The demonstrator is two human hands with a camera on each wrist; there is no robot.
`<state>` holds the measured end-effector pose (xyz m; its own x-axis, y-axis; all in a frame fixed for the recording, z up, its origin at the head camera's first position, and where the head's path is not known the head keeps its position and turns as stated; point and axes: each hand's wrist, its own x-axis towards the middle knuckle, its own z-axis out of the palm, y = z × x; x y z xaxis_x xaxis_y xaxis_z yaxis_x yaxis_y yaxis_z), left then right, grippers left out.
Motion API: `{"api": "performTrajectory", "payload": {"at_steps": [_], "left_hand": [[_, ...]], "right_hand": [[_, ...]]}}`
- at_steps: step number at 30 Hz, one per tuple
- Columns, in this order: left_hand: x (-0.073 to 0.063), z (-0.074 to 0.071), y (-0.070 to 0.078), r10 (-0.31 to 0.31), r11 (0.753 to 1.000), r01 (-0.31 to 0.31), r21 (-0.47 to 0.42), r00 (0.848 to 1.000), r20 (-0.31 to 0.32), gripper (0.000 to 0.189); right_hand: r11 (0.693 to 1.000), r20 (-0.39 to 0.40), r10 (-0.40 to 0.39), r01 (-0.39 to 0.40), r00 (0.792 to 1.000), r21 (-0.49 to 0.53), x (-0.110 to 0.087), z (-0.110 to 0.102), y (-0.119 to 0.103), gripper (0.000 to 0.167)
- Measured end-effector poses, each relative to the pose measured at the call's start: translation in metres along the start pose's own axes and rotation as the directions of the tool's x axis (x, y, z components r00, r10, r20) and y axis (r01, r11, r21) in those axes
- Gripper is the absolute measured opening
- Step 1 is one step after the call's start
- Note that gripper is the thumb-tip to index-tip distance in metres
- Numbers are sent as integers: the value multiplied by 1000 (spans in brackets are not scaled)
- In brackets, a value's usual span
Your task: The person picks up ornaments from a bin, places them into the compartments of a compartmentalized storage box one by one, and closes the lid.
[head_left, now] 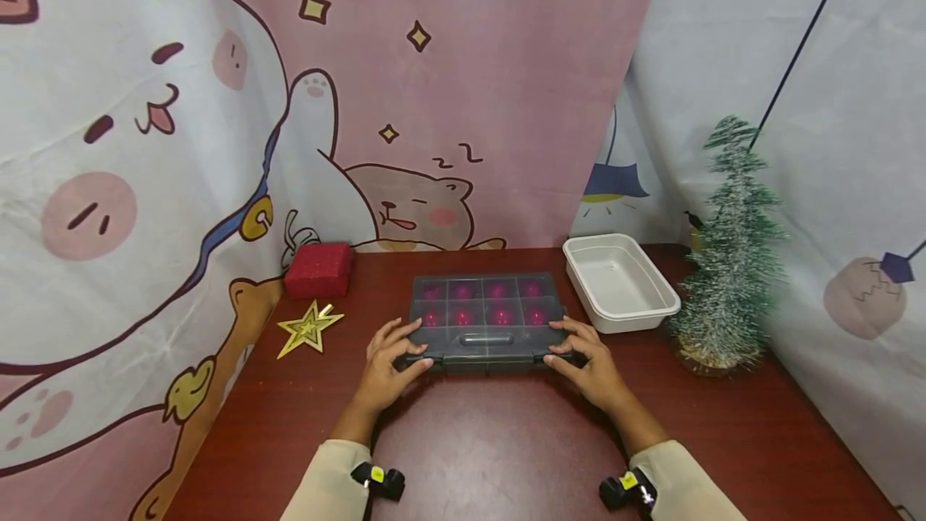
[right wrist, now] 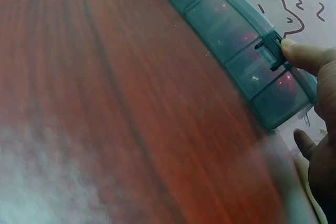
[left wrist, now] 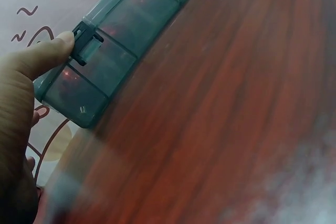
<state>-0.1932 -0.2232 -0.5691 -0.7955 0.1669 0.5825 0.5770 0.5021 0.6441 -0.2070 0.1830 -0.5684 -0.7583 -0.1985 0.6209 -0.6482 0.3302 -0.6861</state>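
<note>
A dark translucent compartment box [head_left: 486, 340] lies lidded on the table, with red shiny balls showing through its sections. My left hand [head_left: 391, 362] holds its left front corner, fingers over the lid's side and thumb at the front latch. At the right front corner my right hand [head_left: 589, 362] grips in the same way. In the left wrist view the thumb tip meets a dark latch [left wrist: 85, 44] on the box's front. The right wrist view shows the other thumb against the second latch [right wrist: 272, 51]. Both latches sit at the lid's edge.
A white plastic tub [head_left: 618, 280] stands right of the box, beside a frosted miniature Christmas tree [head_left: 734, 264]. At the left lie a gold star topper [head_left: 309, 330] and a red glittery box [head_left: 319, 269]. A printed curtain [head_left: 506, 87] hangs behind the table [head_left: 485, 441].
</note>
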Motion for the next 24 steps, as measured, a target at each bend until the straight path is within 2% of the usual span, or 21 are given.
{"api": "performTrajectory", "payload": {"at_steps": [6, 11, 15, 18, 21, 24], "left_hand": [[0, 2, -3, 9, 1000, -9, 1, 1000, -3, 15], [-3, 2, -4, 29, 999, -29, 18, 1000, -3, 21], [-2, -3, 2, 19, 998, -20, 64, 1000, 8, 36], [0, -8, 10, -25, 990, 24, 139, 1000, 5, 54], [1, -16, 18, -105, 957, 103, 271, 994, -7, 72], [1, -23, 25, -197, 892, 183, 412, 980, -10, 82]], "right_hand": [[1000, -11, 2, -2, 1000, 11, 0, 0, 2, 27], [1000, 0, -22, 22, 1000, 22, -2, -1, 5, 29], [998, 19, -44, 44, 999, -41, 1, -2, 4, 34], [987, 29, -28, 32, 999, -157, 3, -5, -3, 43], [954, 25, 3, 5, 1000, -298, 5, -8, -15, 52], [902, 12, 25, -17, 1000, -432, 6, -12, -29, 60]]}}
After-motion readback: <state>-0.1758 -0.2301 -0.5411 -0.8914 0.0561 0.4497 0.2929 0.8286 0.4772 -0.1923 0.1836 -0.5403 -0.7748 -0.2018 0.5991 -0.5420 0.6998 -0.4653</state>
